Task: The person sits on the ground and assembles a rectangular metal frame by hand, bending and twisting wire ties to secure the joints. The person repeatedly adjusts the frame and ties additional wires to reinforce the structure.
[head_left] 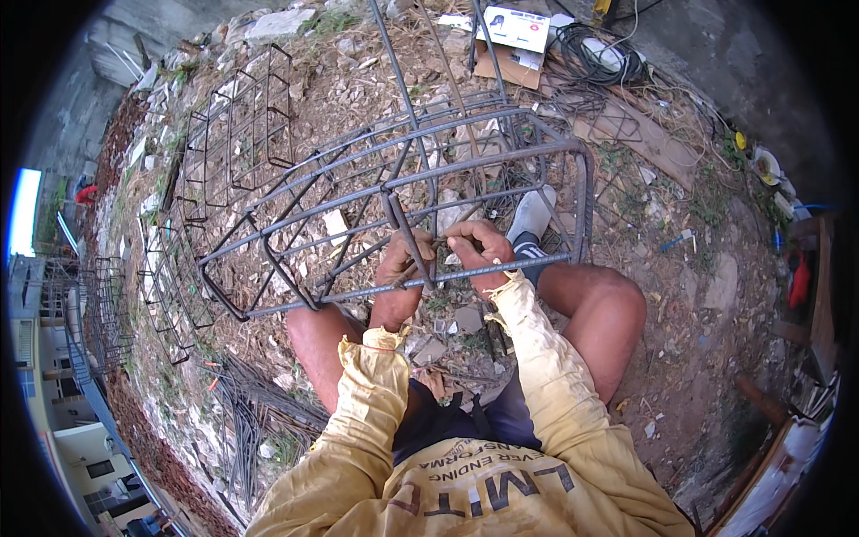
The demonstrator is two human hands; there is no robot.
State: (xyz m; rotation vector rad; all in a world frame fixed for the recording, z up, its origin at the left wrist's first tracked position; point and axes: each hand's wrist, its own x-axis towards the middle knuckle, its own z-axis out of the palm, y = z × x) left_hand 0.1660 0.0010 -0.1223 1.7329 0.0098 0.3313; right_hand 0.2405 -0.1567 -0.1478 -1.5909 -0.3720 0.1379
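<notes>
A rebar cage of long ribbed bars and bent stirrups lies across in front of me, over my bent legs. My left hand is closed at its near side, behind a stirrup, with thin brown tie wire showing at its fingers. Close beside it, my right hand has its fingers curled in a pinch just above the nearest long bar. A thin dark piece runs between the two hands; what the right fingers hold is hidden.
More rebar cages lie on the rubble ground at the left. Loose thin rods are heaped at lower left. Upright bars rise through the cage. A coiled black cable and a white printed box sit at the far right.
</notes>
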